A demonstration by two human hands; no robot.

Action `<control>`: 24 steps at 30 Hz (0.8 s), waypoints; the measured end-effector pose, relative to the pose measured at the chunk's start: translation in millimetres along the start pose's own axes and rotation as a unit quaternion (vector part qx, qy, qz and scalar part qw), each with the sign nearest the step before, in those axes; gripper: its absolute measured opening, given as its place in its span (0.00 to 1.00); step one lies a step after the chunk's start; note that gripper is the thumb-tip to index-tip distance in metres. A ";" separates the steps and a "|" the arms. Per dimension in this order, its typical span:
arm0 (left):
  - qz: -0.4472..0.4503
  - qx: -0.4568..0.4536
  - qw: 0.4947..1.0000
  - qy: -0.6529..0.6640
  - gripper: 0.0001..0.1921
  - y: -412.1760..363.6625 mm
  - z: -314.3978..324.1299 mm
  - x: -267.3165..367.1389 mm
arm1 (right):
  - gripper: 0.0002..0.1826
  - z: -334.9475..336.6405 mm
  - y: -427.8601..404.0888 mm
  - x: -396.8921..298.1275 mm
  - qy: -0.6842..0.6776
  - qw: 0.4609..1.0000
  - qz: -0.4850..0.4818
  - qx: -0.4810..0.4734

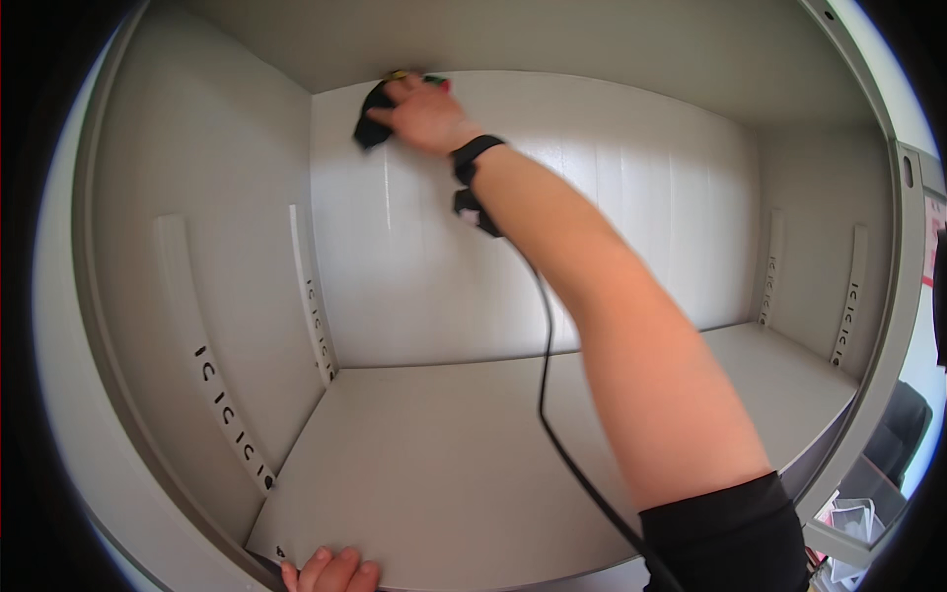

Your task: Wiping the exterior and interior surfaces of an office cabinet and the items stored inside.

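Note:
Up at the top left of the cabinet's back panel [459, 296], my right hand [425, 115] presses a dark cloth [372, 118] against the metal. The cloth has small yellow, green and red patches near my fingers, and motion blurs it slightly. A black band circles my right wrist, and a small black device [477, 212] hangs below it with a black cable [547, 318] running down. At the bottom, the fingers of my left hand [333, 571] curl over the front edge of the grey metal shelf [444, 459]; its thumb and palm are hidden.
Slotted support strips [233, 422] run up the left side wall, with similar strips [847, 325] on the right. The cabinet's ceiling [555, 37] lies just above my right hand. Outside, at the lower right, stand a dark chair [899, 433] and clear plastic items [854, 525].

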State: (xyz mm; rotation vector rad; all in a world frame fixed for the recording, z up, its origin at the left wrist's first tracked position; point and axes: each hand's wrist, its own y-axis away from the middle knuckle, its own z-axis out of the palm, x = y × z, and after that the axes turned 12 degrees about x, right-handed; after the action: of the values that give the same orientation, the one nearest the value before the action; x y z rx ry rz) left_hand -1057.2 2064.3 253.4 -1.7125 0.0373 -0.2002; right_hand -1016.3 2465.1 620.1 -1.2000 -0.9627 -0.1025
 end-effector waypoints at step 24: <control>-0.042 -0.035 0.993 -0.101 0.34 -14.7 16.6 5.4 | 0.19 -18.6 74.5 -55.4 -0.055 0.997 -0.015 0.056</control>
State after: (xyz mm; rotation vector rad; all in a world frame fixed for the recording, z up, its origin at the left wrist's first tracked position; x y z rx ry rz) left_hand -1050.7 2082.0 266.2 -1.7981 -0.1793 -0.0888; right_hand -999.8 2457.8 527.2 -1.0972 -1.0695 -0.0060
